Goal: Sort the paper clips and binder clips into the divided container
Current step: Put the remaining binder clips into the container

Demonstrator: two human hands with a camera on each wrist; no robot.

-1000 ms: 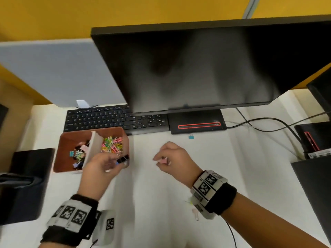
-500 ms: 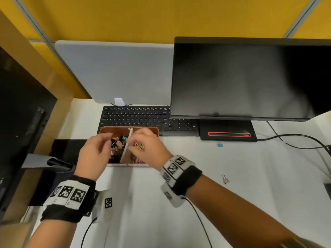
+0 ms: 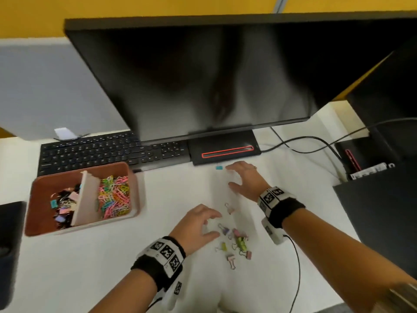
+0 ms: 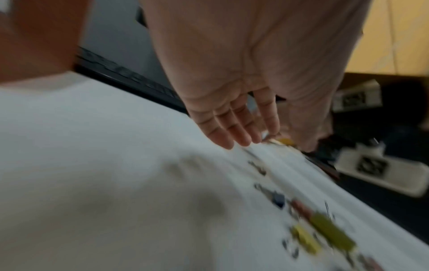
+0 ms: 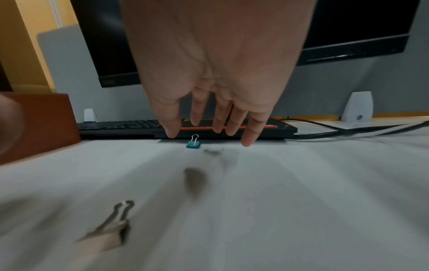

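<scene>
The brown divided container sits at the left of the white desk, binder clips in its left half and coloured paper clips in its right half. Several small binder clips lie scattered in front of me. My left hand hovers just left of them with fingers spread and nothing held. My right hand reaches toward a teal binder clip by the monitor base, fingers straight and apart. A beige binder clip lies behind it.
A black keyboard and monitor stand at the back, with the monitor base just beyond the teal clip. Cables run to the right toward a black box. A dark object sits at the left edge.
Both hands have left the container and swung right: the left to the scattered binder clips, the right toward the teal clip. Nothing is held now.
</scene>
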